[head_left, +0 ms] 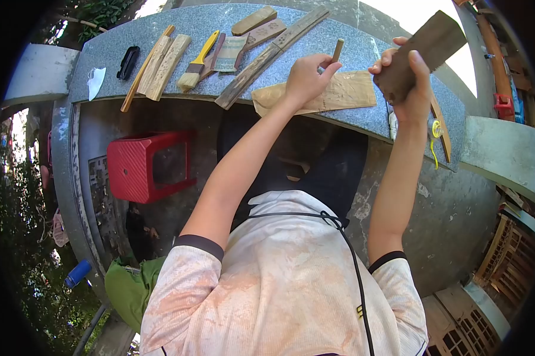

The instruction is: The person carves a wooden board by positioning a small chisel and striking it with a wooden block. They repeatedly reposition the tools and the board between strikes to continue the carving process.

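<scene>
My left hand point(308, 80) is closed around a short, thin wooden-ended rod point(338, 50) that stands up from the fist; its lower part is mostly hidden by the fingers. Beneath that hand a flat, light-brown wooden board point(353, 90) lies along the near edge of the bench. Raised at the right, my right hand point(407, 80) grips a dark wooden block point(430, 50), fingers on one side and thumb on the other. The block is tilted and held clear of the board.
On the speckled stone bench point(178, 24) lie a long timber strip point(273, 56), a yellow-handled paintbrush point(201, 59), sandpaper point(231, 54), wood pieces point(168, 66) and a black object point(128, 62). Yellow tape point(436, 129) hangs at right. A red stool point(134, 168) is underneath.
</scene>
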Tool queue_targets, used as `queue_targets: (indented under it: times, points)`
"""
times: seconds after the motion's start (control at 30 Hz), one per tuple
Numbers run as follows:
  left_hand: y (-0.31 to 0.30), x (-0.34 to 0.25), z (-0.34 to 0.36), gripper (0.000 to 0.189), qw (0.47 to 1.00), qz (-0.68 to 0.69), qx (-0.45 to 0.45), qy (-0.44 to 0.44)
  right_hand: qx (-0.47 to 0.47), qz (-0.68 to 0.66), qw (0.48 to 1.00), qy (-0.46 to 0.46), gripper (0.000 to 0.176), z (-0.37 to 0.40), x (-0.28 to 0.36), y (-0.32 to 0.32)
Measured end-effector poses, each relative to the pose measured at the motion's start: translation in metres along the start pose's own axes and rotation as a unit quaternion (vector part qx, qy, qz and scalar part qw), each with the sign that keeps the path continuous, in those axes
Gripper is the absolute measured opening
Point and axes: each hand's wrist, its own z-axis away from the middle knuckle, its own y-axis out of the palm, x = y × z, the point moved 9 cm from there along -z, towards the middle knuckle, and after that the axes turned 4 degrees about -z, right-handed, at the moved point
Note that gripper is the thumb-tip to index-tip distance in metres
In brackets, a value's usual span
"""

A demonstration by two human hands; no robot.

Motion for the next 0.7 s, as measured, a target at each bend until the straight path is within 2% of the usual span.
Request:
queue_targets:
  times: [0.1,0.17,0.27,0.5,0.7]
  points:
    - [0.007,-0.007,0.002,0.031,1.0,-0.005,-0.001,0.008,-0.109,0.129,0.985,0.028,0.029,0.001,-0.044,-0.041]
    - [0.007,-0.007,0.001,0.032,1.0,-0.012,-0.006,0.021,-0.142,0.193,0.971,0.017,0.026,0.004,-0.081,-0.066]
    - [0.007,-0.006,-0.003,0.028,1.0,-0.01,0.006,0.013,-0.164,0.259,0.95,-0.06,0.024,0.013,-0.099,-0.081]
    - [0.008,-0.001,-0.003,0.031,0.998,-0.054,0.01,0.005,-0.204,0.151,0.965,-0.059,0.024,0.016,-0.108,-0.089]
    - [0.01,0.002,-0.006,0.031,1.0,-0.009,-0.011,0.006,-0.19,0.168,0.966,-0.058,0.025,0.016,-0.109,-0.086]
